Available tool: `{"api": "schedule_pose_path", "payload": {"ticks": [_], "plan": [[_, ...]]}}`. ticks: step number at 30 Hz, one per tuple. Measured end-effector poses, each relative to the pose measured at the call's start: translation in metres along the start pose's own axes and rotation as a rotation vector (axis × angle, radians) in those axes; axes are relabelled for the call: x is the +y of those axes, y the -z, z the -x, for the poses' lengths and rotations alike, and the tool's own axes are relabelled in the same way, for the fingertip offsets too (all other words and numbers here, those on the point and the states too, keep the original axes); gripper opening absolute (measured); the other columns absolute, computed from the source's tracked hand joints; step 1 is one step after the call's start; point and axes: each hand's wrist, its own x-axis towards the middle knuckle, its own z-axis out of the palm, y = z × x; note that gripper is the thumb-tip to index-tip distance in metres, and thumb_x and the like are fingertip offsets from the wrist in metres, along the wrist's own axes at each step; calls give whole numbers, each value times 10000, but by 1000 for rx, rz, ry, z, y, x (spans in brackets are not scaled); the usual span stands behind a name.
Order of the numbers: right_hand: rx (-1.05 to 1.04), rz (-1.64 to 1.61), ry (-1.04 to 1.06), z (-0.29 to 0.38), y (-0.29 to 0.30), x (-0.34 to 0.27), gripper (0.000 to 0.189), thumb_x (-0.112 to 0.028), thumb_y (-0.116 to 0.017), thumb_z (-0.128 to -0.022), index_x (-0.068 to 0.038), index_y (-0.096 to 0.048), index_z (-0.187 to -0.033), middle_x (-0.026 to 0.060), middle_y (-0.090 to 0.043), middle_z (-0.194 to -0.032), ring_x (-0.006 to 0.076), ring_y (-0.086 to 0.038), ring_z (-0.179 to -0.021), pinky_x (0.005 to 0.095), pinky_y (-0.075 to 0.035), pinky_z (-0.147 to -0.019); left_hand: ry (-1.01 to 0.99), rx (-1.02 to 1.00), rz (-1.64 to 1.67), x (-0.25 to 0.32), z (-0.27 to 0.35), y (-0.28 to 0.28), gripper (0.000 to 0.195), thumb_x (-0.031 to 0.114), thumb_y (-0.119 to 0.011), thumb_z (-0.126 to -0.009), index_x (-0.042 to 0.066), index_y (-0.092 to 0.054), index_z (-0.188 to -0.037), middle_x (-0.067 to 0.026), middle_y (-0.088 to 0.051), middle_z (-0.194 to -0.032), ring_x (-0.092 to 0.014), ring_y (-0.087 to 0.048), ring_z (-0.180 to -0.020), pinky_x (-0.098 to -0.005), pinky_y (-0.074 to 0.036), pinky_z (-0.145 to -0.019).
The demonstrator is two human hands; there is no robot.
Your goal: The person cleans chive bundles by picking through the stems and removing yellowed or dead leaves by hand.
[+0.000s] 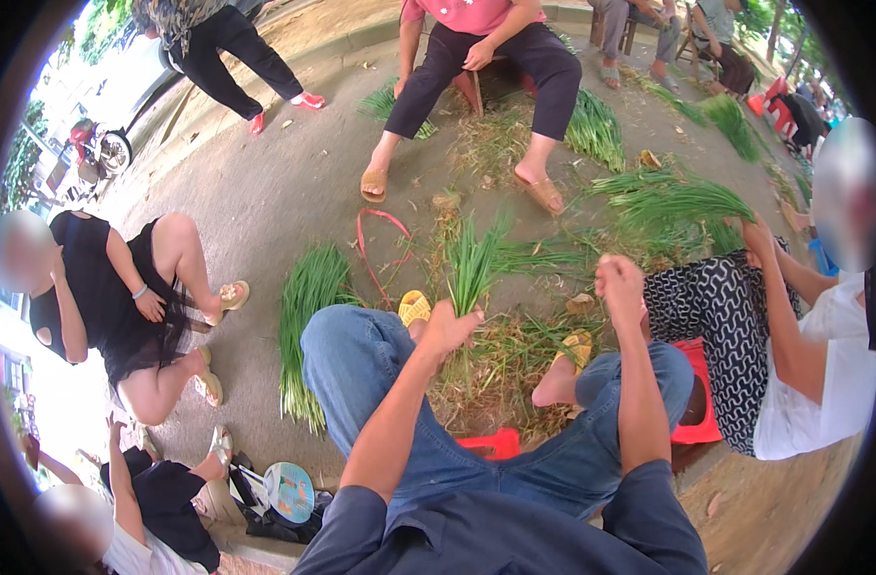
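A bunch of long green leafy stalks, like Chinese chives point(474, 260), rises from my left hand point(450, 327), whose fingers are wrapped around it. To its right my right hand point(620, 277) is raised with the fingers curled; whether something thin is between them cannot be told. A large bundle of the same greens point(310, 323) lies on the pavement beside my left knee. Loose stalks point(538, 256) spread over the ground beyond my hands. Between my feet is a heap of dry trimmings point(474, 374). A red plastic strap point(361, 248) lies looped on the pavement.
A person seated at the right holds more greens point(686, 198). Another sits opposite, with bundles point(596, 129) nearby. A person in black sits at the left. The red plastic stool point(506, 442) is under me. A round hand fan point(290, 492) lies on a black bag at the lower left.
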Motion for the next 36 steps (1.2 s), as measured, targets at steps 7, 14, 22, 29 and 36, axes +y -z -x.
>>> {"api": "schedule_pose_path", "payload": {"ticks": [7,14,22,29,36], "plan": [[-1190,1165,-85,58,-51,0,265,-197,-525,-793,20,-643,-890,213,-647,-908,373,-633,-832,453,-500,-701,108,39,266,20,1,12,169,185,-635,-806,59,-578,-904,-3,-517,-627,-120,-512,-523,-281,-443,-500],[-754,-61,61,82,-73,-38,434,-417,-617,-804,11,-611,-878,117,-630,-738,258,-616,-674,359,-486,-597,112,112,376,14,-4,13,176,167,-651,-798,51,-581,-911,-13,-528,-637,-130,-514,-537,-282,-443,-504],[-627,167,589,116,-86,-44,207,-199,-697,-778,-20,-609,-835,76,-597,-692,228,-584,-586,330,-469,-547,78,211,353,12,-9,4,133,148,-635,-797,38,-606,-866,-19,-532,-604,-134,-517,-523,-283,-444,-495],[-836,27,271,113,-72,-53,138,-145,-661,-800,-10,-640,-820,71,-612,-679,153,-592,-600,294,-451,-539,33,306,371,10,-15,14,148,160,-638,-795,15,-612,-781,-36,-538,-598,-139,-518,-527,-299,-458,-506],[-1305,494,134,73,-33,-54,174,-180,-659,-746,-16,-667,-805,124,-642,-675,209,-624,-591,322,-479,-557,25,398,371,10,-15,33,158,159,-644,-792,7,-610,-765,-36,-538,-595,-137,-517,-529,-304,-465,-509]]}}
